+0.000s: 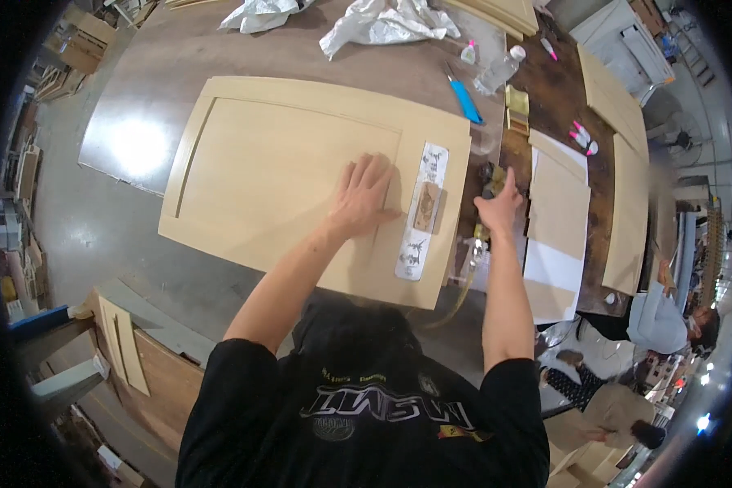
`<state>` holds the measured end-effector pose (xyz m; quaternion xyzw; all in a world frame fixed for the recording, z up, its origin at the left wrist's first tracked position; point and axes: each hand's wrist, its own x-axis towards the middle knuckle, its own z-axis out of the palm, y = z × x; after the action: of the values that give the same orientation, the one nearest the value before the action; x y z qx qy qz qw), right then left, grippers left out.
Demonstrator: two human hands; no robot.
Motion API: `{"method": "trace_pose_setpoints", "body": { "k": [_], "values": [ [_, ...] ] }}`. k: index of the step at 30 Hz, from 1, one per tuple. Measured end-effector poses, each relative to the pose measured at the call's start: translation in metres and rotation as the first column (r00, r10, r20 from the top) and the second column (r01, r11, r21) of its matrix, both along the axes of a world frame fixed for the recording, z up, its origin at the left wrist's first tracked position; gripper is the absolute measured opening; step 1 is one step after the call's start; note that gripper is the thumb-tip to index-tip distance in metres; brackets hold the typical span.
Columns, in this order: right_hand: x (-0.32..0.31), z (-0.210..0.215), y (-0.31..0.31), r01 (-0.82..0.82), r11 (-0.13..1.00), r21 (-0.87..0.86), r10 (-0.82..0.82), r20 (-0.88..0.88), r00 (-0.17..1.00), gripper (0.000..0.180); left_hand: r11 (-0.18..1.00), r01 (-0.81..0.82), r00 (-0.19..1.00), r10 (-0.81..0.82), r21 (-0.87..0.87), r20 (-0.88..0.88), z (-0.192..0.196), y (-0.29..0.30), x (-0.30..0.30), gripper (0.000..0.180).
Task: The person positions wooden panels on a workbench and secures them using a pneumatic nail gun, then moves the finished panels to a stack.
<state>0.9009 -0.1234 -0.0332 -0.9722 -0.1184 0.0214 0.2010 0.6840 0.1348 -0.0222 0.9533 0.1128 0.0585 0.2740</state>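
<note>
A cream framed panel, like a cabinet door point(285, 163), lies across the near part of the table. My left hand point(364, 195) rests flat on it, fingers stretched out, by the right end of its recess. On the panel's right rail lies a white strip with dark print point(415, 252), with a small brown block point(426, 205) on top. Past the panel's right edge, my right hand point(500, 205) hovers with index finger and thumb apart, holding nothing I can see. Close to its fingertips is a dark and yellowish tool point(488, 175), partly hidden; a clear yellowish hose point(464, 297) runs below.
Beyond the panel lie a blue-handled cutter point(465, 102), a clear bottle point(500, 71), a small yellowish box point(516, 110) and crumpled plastic point(390, 28). To the right are boards point(557, 195) and small pink-and-white bottles point(583, 137). Other people point(659, 317) are at the far right.
</note>
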Motion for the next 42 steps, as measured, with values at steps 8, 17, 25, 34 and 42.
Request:
{"method": "trace_pose_setpoints", "body": {
  "k": [8,17,25,34,42],
  "values": [
    [0.022,0.115,-0.006,0.363,0.636,0.681,0.321,-0.661,0.678,0.058,0.999,-0.024,0.999,0.023,-0.033,-0.029,0.002,0.01,0.002,0.092],
    [-0.003,0.136,0.115,-0.111,0.885,0.451,0.416,-0.663,0.623,0.056,1.0,-0.006,0.996,0.005,-0.005,-0.089,0.006,0.007,0.004,0.09],
    [0.007,0.137,0.146,-0.163,0.921,0.353,0.378,-0.717,0.585,0.053,0.999,-0.024,1.0,0.024,-0.035,-0.017,0.004,0.008,0.001,0.094],
    [0.007,0.123,0.138,-0.156,0.963,0.218,0.268,-0.76,0.592,0.044,1.0,-0.011,0.997,0.011,0.0,-0.077,0.002,0.008,0.003,0.094],
    [-0.007,0.128,0.138,-0.149,0.96,0.237,0.277,-0.726,0.63,0.044,1.0,0.011,0.993,-0.012,-0.011,-0.118,0.014,0.013,-0.002,0.092]
  ]
}}
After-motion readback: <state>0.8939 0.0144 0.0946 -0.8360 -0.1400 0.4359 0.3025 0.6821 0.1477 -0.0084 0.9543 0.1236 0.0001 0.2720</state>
